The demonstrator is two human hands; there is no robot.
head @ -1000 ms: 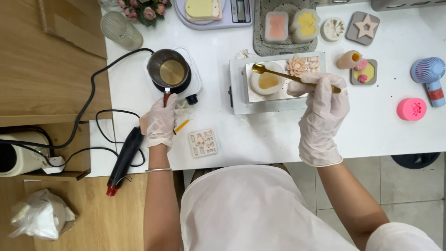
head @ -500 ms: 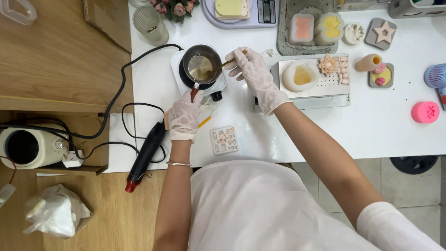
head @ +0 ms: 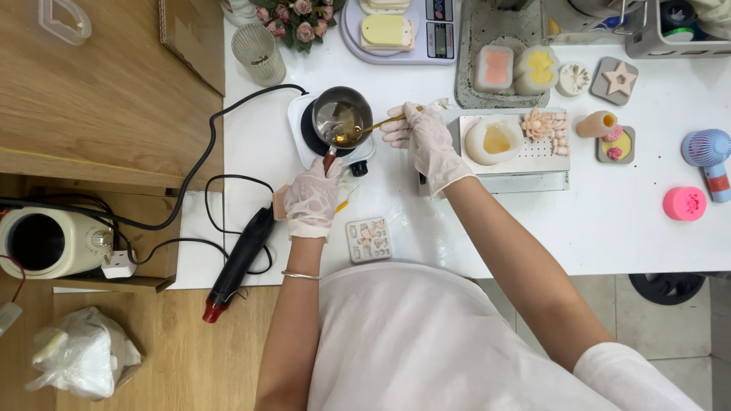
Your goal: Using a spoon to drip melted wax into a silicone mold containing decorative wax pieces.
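Note:
My gloved left hand (head: 310, 199) grips the handle of a small metal melting pot (head: 342, 116) standing on a white hot plate (head: 304, 135). Golden liquid lies in the pot. My gloved right hand (head: 423, 140) holds a gold spoon (head: 378, 123) whose bowl dips into the pot's right side. To the right, a white silicone mould (head: 493, 141) with amber liquid in it sits on a metal tray (head: 525, 162), beside a peach flower piece (head: 537, 124).
A black heat gun (head: 237, 262) and cables lie at the table's left edge. A small mould of tiny shapes (head: 368, 239) sits near me. A scale (head: 398, 27), filled moulds (head: 515, 67), a pink mould (head: 684, 203), a blue fan (head: 711, 156) and a glass (head: 259, 53) stand around.
My right hand carried the spoon from over the white mould leftward to the pot and dipped it in. The left hand stayed on the pot handle.

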